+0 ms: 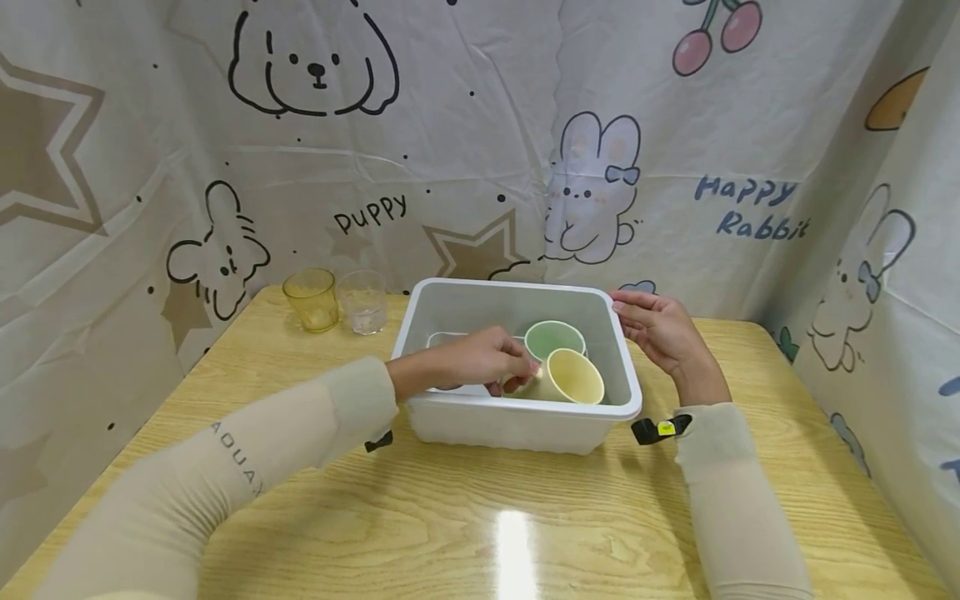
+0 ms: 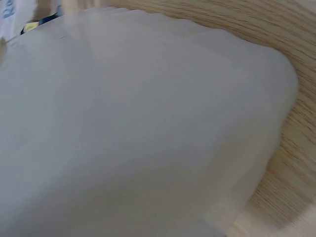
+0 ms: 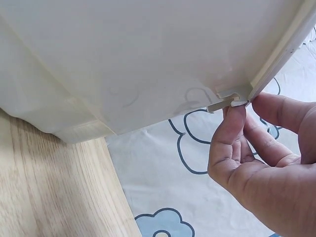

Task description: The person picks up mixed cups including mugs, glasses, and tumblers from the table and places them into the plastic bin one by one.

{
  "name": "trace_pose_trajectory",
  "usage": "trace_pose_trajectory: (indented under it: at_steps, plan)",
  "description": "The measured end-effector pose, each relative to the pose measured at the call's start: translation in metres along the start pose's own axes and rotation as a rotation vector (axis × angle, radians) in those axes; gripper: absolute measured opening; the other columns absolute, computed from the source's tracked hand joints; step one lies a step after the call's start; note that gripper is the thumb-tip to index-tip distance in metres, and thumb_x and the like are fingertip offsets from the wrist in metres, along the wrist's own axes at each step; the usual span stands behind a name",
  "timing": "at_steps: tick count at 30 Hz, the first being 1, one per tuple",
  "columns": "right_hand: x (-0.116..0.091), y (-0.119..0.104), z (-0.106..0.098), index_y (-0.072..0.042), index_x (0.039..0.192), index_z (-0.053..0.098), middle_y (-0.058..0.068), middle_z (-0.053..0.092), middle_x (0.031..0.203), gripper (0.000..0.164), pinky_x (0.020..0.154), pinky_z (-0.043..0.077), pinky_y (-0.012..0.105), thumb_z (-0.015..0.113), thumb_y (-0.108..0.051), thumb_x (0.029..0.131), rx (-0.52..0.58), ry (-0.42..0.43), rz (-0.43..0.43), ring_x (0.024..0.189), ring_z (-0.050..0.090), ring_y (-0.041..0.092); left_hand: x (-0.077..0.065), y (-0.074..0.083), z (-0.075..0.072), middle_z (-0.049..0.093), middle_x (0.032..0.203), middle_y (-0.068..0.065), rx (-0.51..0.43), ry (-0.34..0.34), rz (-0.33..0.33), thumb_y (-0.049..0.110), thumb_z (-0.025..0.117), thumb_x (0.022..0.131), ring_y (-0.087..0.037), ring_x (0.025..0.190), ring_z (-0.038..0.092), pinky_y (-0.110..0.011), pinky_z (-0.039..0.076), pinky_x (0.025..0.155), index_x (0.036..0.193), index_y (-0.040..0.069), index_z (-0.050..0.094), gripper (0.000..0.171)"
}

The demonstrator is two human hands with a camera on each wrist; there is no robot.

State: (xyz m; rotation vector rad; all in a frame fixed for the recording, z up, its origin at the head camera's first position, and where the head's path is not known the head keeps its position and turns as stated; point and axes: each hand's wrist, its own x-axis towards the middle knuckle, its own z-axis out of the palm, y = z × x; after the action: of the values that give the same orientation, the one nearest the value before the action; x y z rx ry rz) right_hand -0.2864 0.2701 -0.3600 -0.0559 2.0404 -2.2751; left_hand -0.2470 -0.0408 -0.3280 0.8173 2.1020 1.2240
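Observation:
A white plastic bin (image 1: 517,425) stands on the table. Inside it, toward the right, are a green cup (image 1: 553,337) and a tilted yellow cup (image 1: 576,379) whose mouth faces up and right. My left hand (image 1: 480,358) reaches over the bin's left side, with curled fingers gripping the yellow cup by its left side; the exact contact is partly hidden. At the bin's far right corner, my right hand (image 1: 660,329) pinches the rim between thumb and fingers, as the right wrist view shows closely. The bin's outer wall (image 2: 148,98) fills most of the left wrist view, hiding the left hand.
An amber glass (image 1: 311,304) and a clear glass (image 1: 363,307) stand side by side at the table's back left, beyond the bin. A printed curtain (image 1: 450,125) hangs behind the wooden table (image 1: 375,517) and along both sides.

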Motion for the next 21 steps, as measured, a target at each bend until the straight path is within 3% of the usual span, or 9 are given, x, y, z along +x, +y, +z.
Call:
trace_pose_trajectory:
  at_steps: [13,18,21]
  plan:
    - [-0.002,-0.002,0.000,-0.003,0.124,0.069,0.001,0.071,0.110,0.029,0.083,0.058,0.022,0.072,-0.013,0.096,0.000,-0.007,-0.001,0.093,0.068,0.013,0.006,-0.012,0.002,0.058,0.067,-0.002,0.104,0.008,-0.014,0.017,0.055,0.102,-0.013,0.061,0.049,-0.025,0.041,0.056,0.080,0.002,0.069,0.030]
    - [-0.001,-0.002,0.001,-0.003,0.124,0.068,0.001,0.070,0.111,0.029,0.083,0.058,0.022,0.072,-0.013,0.096,0.004,-0.010,0.000,0.093,0.068,0.013,0.005,-0.012,-0.001,0.057,0.069,-0.003,0.098,-0.027,-0.072,0.018,0.052,0.102,-0.015,0.064,0.047,-0.028,0.039,0.057,0.076,0.005,0.067,0.033]
    - [-0.001,-0.001,0.001,-0.002,0.124,0.068,0.001,0.070,0.110,0.031,0.083,0.058,0.022,0.073,-0.013,0.096,0.010,-0.008,0.002,0.093,0.068,0.013,0.002,-0.010,-0.003,0.058,0.072,-0.003,0.099,-0.043,-0.120,0.018,0.050,0.101,-0.014,0.070,0.050,-0.029,0.044,0.061,0.081,0.003,0.068,0.031]
